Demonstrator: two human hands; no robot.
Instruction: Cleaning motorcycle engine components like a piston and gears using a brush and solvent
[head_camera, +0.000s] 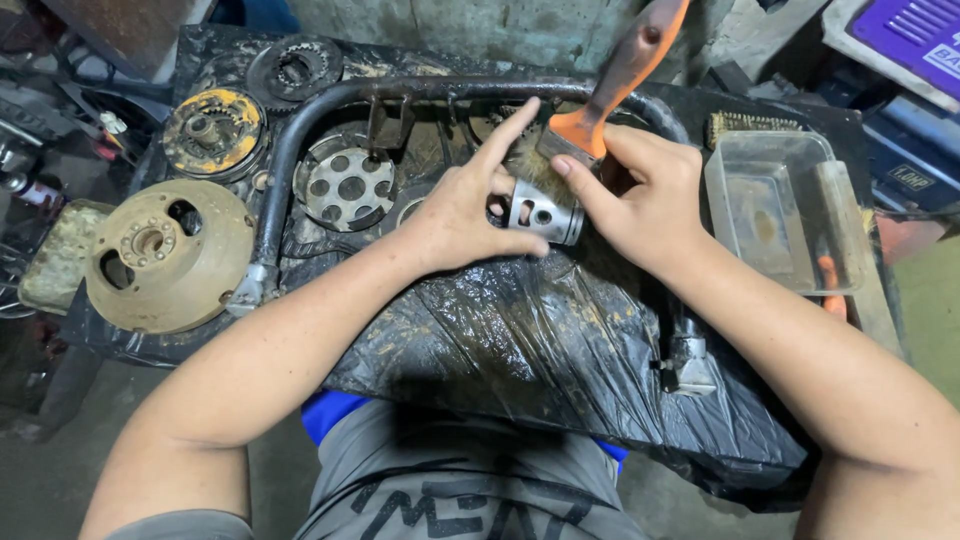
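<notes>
We clamp left hand (455, 215) on the holed metal cylinder (540, 210), steadying it frame-centre while right hand (640, 195), closed on the brush (610, 85), scrubs it

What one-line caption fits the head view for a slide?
Left hand grips a drilled metal cylinder while the right hand works an orange-handled paintbrush over it.

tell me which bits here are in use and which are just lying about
In use: metal part with holes in left hand; paintbrush in right hand.
Lying about: round tan cover, plastic tub, wire brush, bent black pipe.
</notes>
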